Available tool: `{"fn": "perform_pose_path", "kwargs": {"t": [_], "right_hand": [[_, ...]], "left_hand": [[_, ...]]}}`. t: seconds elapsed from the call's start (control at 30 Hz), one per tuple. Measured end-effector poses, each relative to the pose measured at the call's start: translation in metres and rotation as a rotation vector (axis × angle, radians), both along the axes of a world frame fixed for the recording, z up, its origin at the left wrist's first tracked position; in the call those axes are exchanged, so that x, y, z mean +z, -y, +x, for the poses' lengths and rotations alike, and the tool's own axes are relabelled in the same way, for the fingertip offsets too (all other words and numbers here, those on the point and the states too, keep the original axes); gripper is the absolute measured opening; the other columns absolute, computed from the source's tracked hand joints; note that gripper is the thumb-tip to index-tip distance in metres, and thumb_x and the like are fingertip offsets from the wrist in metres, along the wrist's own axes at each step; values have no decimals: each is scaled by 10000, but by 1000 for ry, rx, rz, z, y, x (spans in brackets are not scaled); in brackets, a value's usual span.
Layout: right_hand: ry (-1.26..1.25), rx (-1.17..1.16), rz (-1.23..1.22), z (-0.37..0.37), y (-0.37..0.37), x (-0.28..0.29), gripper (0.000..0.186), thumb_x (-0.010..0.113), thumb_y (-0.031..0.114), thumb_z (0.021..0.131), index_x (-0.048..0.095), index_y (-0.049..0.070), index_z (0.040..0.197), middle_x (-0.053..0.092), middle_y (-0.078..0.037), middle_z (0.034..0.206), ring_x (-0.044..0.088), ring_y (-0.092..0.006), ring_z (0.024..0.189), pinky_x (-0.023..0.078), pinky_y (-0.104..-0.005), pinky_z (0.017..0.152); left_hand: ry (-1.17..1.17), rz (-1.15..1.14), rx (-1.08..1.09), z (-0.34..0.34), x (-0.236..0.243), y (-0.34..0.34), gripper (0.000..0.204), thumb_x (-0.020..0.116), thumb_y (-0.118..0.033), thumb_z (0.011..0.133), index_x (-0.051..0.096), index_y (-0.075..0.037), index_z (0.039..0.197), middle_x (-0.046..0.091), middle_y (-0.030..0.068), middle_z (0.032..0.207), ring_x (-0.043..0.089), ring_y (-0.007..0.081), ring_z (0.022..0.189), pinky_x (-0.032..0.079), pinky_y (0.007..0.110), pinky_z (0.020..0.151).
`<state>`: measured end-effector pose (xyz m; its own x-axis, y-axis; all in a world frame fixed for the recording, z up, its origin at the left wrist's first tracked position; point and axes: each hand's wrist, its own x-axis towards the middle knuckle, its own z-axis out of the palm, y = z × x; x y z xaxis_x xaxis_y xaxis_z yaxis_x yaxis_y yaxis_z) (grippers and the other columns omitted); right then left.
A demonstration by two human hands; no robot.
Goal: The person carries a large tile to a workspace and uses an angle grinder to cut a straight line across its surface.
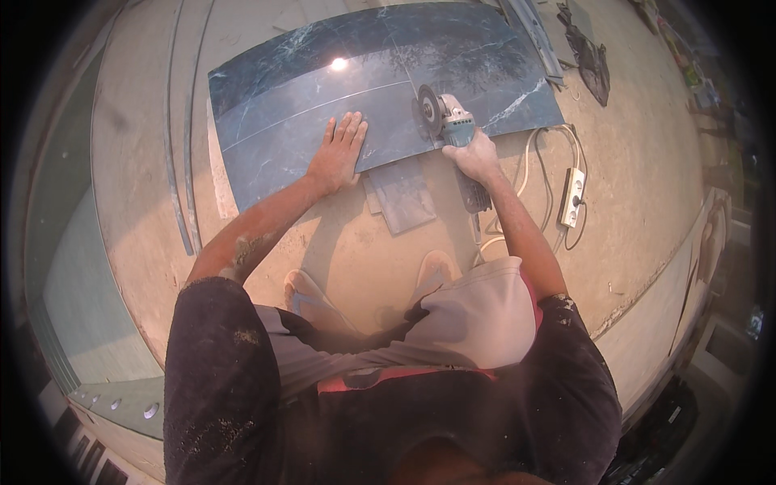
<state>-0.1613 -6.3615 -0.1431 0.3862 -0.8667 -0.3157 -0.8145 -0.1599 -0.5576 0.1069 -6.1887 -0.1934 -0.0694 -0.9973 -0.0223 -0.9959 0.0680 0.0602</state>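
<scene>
A large, glossy dark-blue tile (275,121) with white veins lies flat before me, a thin pale line running across it. My left hand (341,153) presses flat on its near part, fingers stretched out. In my right hand (475,155) is an angle grinder (457,121), gripped round its body. The grinder's disc (430,109) stands upright over the tile, close to the right end of the pale line; whether it touches the surface, I cannot tell. Below the tile's near edge, a smaller grey tile piece (402,198) sticks out.
A white power strip (572,198) with a plug and looping cables (529,162) lies to the right. Two long thin strips (179,162) lie at left. Metal profiles (533,36) and a crumpled black bag (592,65) are at the far right. My feet in sandals stand near the tile.
</scene>
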Motion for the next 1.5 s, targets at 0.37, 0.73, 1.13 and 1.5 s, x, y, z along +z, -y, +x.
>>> {"fn": "perform_pose_path", "kwargs": {"t": [0.37,0.73,1.13,1.5], "right_hand": [[44,-1,-70,14,16,-3,675,755,365,713,638,-77,1210,705,-301,1146,681,-420,1129,532,-450,988],[30,23,-45,23,25,-1,735,763,375,713,604,-76,1272,695,-287,1199,679,-403,1146,532,-441,1002],[10,57,-11,13,9,7,682,774,386,712,653,-35,1235,706,-279,1175,679,-403,1142,532,-450,994],[-65,36,10,11,20,-10,761,781,401,708,603,-71,1277,694,-276,1205,686,-393,1132,537,-437,1001]], "left_hand": [[44,44,14,-3,3,1,1020,773,-313,790,235,23,1589,207,227,1665,150,359,1575,86,542,1295],[10,14,5,2,2,-1,1014,779,-299,790,236,23,1584,211,227,1660,155,360,1572,100,547,1294],[17,40,8,3,3,1,1022,778,-319,796,232,27,1588,204,230,1663,147,359,1575,90,545,1295],[19,29,-2,0,6,1,1025,779,-314,789,234,34,1585,207,234,1663,152,366,1573,92,546,1291]]}}
